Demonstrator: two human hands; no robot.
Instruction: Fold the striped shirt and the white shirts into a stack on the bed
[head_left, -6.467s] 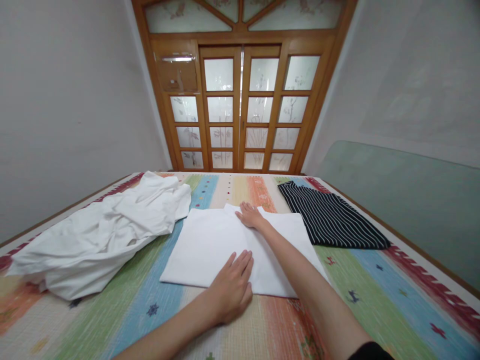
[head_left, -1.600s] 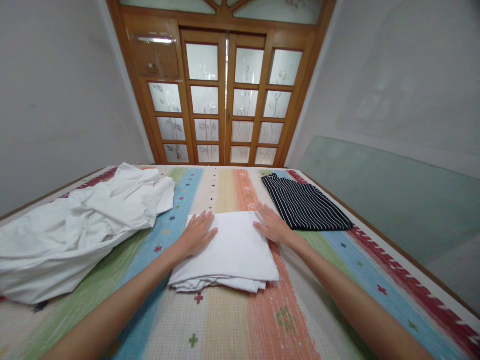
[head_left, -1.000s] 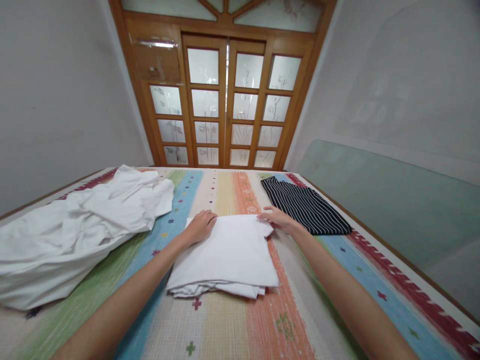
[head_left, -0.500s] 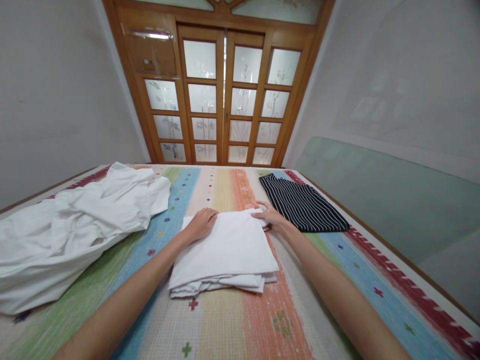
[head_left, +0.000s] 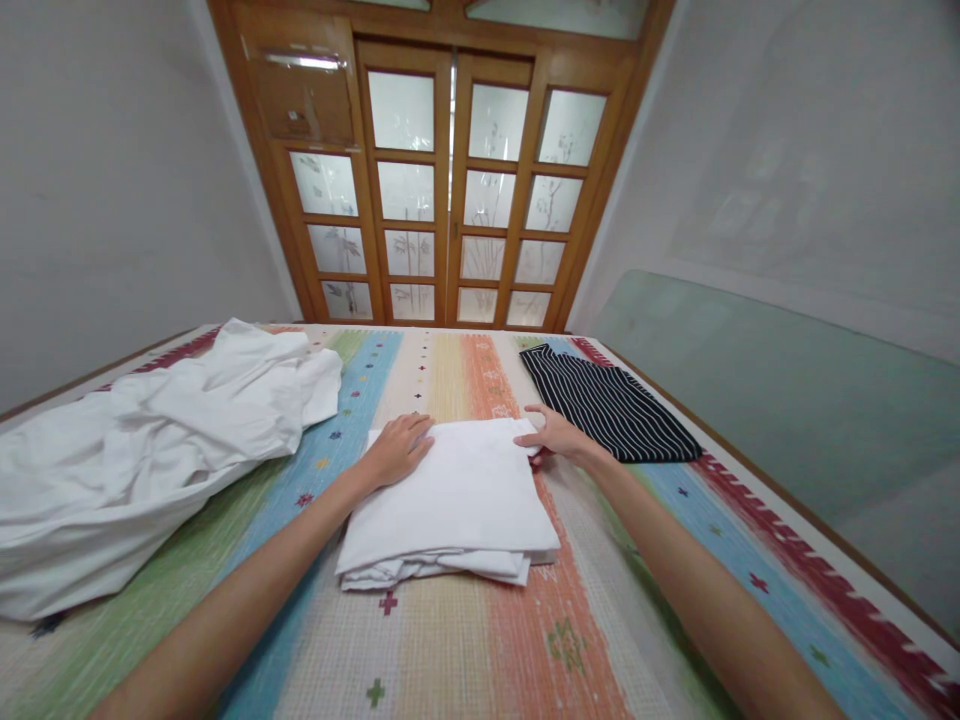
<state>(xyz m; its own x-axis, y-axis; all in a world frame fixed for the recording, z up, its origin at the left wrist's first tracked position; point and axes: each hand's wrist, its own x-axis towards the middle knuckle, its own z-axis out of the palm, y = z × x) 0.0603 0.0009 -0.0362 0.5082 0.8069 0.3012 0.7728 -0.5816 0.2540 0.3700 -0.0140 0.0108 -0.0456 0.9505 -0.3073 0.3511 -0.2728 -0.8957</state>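
A folded white garment point(head_left: 454, 495) lies in layers in the middle of the striped bedspread point(head_left: 442, 650). My left hand point(head_left: 397, 449) rests flat on its far left part, fingers stretched out over the cloth. At the far right corner, my right hand point(head_left: 553, 436) pinches the edge between thumb and fingers; part of the fingers is hidden under the cloth. The near edge shows several uneven layers.
A crumpled white cloth point(head_left: 172, 450) covers the left side of the bed. On the right lies a folded black garment with white stripes point(head_left: 604, 400). Behind the bed stand wooden doors with glass panes point(head_left: 450, 200); a pale green panel point(head_left: 750, 370) lines the right wall.
My right hand has shifted slightly to the right at the garment's corner. My left hand stays on the cloth, and its fingers look a little more spread.
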